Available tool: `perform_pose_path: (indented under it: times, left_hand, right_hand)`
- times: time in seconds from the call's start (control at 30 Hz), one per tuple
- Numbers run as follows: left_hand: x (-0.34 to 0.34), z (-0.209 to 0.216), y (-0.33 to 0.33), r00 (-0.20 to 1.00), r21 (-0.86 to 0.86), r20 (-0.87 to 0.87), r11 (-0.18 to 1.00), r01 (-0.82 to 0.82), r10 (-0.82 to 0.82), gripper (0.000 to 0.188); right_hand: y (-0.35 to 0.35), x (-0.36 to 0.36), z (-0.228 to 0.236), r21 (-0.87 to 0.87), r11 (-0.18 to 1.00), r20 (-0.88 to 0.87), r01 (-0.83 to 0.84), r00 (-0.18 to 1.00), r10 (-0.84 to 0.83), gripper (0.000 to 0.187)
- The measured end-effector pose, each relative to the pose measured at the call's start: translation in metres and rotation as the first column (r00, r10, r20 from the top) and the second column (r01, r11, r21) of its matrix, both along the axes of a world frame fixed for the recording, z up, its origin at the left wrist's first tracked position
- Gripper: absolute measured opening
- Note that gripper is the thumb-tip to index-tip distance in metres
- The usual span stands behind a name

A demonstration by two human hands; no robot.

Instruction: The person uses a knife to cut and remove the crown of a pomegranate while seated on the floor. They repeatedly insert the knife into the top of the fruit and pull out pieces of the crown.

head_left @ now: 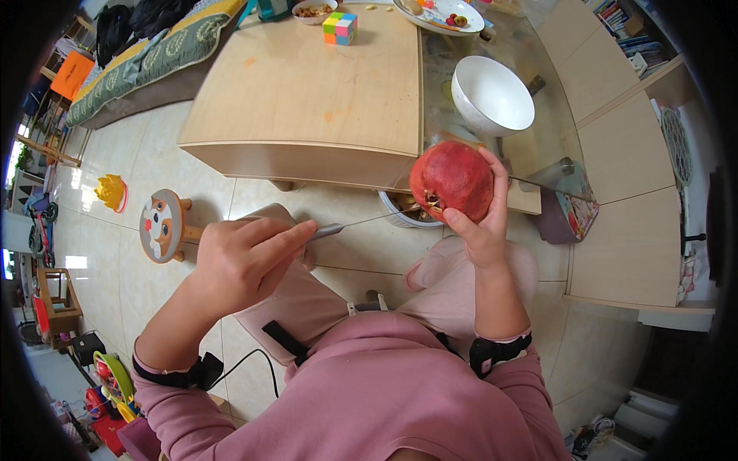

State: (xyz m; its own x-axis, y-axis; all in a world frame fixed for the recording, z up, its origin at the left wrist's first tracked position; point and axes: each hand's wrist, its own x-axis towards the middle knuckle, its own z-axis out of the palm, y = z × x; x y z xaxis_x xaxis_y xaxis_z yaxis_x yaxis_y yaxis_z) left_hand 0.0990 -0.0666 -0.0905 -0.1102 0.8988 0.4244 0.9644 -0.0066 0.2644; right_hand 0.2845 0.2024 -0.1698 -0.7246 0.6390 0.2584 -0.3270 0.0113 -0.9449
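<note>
A large red pomegranate (453, 178) rests in my right hand (486, 223), whose fingers curl behind it while the thumb presses near its crown. Between the thumb and fingers of my left hand (250, 257) is the grey handle of a knife (329, 230). Its thin blade reaches toward the right, and the tip meets the pomegranate beside the crown; whether it has gone into the skin I cannot tell. Below the fruit, partly covered by it, stands a bin (400, 219) with scraps inside.
Ahead is a wooden table (307, 92) with a glass section (530, 146) at right. On it are a white bowl (492, 96), a fruit plate (430, 21), a colourful puzzle cube (340, 29) and a small bowl (314, 11). A dog-faced stool (160, 227) stands left.
</note>
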Motion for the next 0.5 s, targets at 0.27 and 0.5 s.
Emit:
perform_pose_path:
  times: [0.27, 0.5]
  left_hand:
    - [0.003, 0.016, 0.008, 1.0, -0.036, -0.011, 0.999, 0.013, -0.014, 0.033]
    - [0.001, 0.031, 0.012, 0.997, -0.129, -0.072, 0.992, 0.008, -0.017, 0.033]
  right_hand:
    - [0.003, 0.003, 0.002, 0.048, 0.999, 0.004, -0.002, 1.0, 0.002, 0.097]
    - [0.003, 0.003, 0.003, 0.107, 0.994, 0.021, -0.02, 1.0, 0.018, 0.094]
